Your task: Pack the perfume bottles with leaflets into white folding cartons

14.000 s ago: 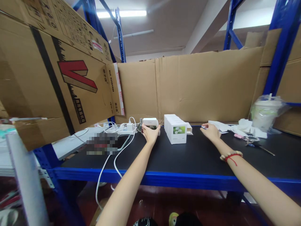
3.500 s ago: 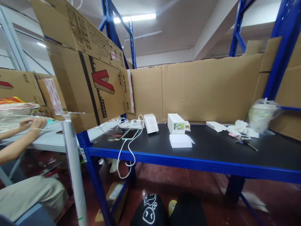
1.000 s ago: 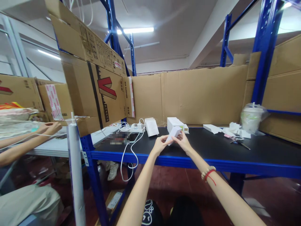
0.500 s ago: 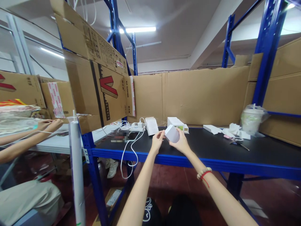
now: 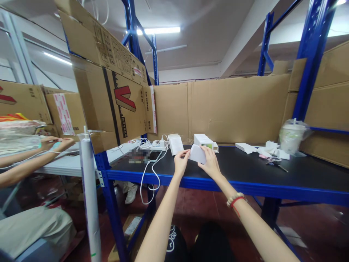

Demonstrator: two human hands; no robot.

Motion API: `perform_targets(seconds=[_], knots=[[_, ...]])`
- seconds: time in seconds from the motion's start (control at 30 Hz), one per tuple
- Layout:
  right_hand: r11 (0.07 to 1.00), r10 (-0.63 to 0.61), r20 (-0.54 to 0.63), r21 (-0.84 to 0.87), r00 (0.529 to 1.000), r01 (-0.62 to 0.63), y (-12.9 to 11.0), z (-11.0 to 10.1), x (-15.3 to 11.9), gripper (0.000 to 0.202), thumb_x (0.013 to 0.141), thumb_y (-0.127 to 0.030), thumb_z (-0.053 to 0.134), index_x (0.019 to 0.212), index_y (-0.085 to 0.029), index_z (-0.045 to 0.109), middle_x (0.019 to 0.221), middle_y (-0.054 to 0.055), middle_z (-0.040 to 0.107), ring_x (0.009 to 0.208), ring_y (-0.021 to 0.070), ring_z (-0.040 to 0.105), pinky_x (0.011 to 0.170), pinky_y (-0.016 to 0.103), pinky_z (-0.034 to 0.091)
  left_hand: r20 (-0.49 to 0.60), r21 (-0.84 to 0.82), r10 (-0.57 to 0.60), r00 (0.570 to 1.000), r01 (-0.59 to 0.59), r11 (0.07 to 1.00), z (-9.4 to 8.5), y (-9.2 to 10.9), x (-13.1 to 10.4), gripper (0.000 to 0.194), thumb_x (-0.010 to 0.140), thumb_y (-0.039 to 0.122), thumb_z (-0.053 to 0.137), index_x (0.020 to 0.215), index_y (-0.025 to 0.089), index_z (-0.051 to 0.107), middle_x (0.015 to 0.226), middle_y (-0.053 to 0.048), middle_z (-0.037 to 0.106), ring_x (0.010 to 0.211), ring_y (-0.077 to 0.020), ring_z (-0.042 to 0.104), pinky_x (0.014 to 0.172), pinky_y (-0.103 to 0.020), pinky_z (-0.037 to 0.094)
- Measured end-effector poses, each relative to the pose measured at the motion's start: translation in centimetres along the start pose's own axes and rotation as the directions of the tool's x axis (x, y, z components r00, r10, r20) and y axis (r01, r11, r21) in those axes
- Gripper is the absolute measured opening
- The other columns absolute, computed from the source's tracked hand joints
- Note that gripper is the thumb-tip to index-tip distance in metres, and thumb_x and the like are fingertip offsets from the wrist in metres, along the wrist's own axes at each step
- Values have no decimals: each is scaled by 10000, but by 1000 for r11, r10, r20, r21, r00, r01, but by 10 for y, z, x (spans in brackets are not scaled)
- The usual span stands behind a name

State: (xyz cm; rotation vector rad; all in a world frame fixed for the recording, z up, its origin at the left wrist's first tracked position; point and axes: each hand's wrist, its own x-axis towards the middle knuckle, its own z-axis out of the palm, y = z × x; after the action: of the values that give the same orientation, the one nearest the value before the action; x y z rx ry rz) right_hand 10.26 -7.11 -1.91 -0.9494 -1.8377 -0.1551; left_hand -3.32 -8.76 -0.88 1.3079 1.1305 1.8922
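Observation:
A small white box [image 5: 197,154] is held above the front part of the black tabletop [image 5: 231,167]. My right hand [image 5: 210,162] grips its right side, thumb below and fingers on top. The fingers of my left hand [image 5: 181,162] are pinched together at the box's left edge; whether they hold a part of it is too small to tell. Just behind stand a white carton [image 5: 203,140] with a green patch and, to the left, an upright white open box or tray [image 5: 176,144].
White cables and a power strip [image 5: 160,145] lie at the left, one cable hanging over the blue edge. Paper scraps [image 5: 272,149], scissors [image 5: 276,162] and a bagged cup [image 5: 291,136] stand right. Another person's hands [image 5: 58,143] work at the left table.
The white box has turned in my right hand and now shows a broader, flatter face. My left hand stays near its left edge, slightly lower on the thumb side.

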Motion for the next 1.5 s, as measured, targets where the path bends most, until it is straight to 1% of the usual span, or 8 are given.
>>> perform_targets(seconds=[0.2,0.37,0.63,0.8,0.93,1.23,1.37,1.5], knots=[[987,113,121,101,986,-126,-6,-1,0,542,679,-325,566,1206,-217,504,1190,95,568,1105,273,514,924,440,420,-26,-17,-70,997,69,997,0,4,-2,114,655,198,634,719,144,711,761,-44,685,612,-114,572,473,-177,442],[943,200,225,222,954,-250,-9,-4,2,362,760,-342,502,1078,-206,611,1132,71,622,1100,240,535,953,408,405,-22,-20,-155,988,155,988,0,7,-2,116,621,189,671,714,135,716,712,-45,680,577,-111,566,392,-152,418],[819,373,193,390,907,-420,0,-1,5,326,790,-372,485,1020,-211,650,1106,56,648,1064,226,566,900,389,451,-2,-22,-242,970,242,970,1,9,-1,142,642,239,681,707,117,715,667,-56,663,543,-117,577,359,-158,435],[764,453,166,433,876,-477,6,2,7,352,788,-388,470,1006,-182,653,1048,71,672,1014,233,592,811,378,500,-63,-72,-194,979,189,979,1,9,0,205,671,233,666,851,141,703,827,-59,684,633,-120,611,424,-162,483],[745,490,160,434,857,-507,7,1,7,356,761,-388,497,1004,-179,652,1056,78,667,1031,239,582,821,376,496,-94,-71,-164,982,158,985,1,8,0,194,689,269,654,802,121,706,798,-70,680,565,-102,604,408,-149,467],[808,415,236,349,879,-475,4,2,6,450,749,-384,512,1155,-195,553,1187,84,581,1131,240,500,960,414,381,4,-78,-182,983,182,980,4,9,-3,262,665,241,677,905,137,687,806,-54,677,466,-75,571,337,-150,449],[927,290,308,146,906,-346,-2,1,3,624,701,-433,568,1269,-210,439,1251,98,506,1200,266,420,1012,448,301,-14,-120,-206,979,203,972,3,9,-3,173,658,230,679,777,107,700,719,-40,672,471,-83,560,360,-167,475],[949,280,324,51,904,-312,-6,2,2,790,643,-489,606,1329,-200,341,1257,136,476,1224,300,389,1012,473,284,-14,-138,-224,974,220,966,2,10,-2,207,710,277,631,655,84,681,569,-25,629,460,-98,555,384,-186,494]])
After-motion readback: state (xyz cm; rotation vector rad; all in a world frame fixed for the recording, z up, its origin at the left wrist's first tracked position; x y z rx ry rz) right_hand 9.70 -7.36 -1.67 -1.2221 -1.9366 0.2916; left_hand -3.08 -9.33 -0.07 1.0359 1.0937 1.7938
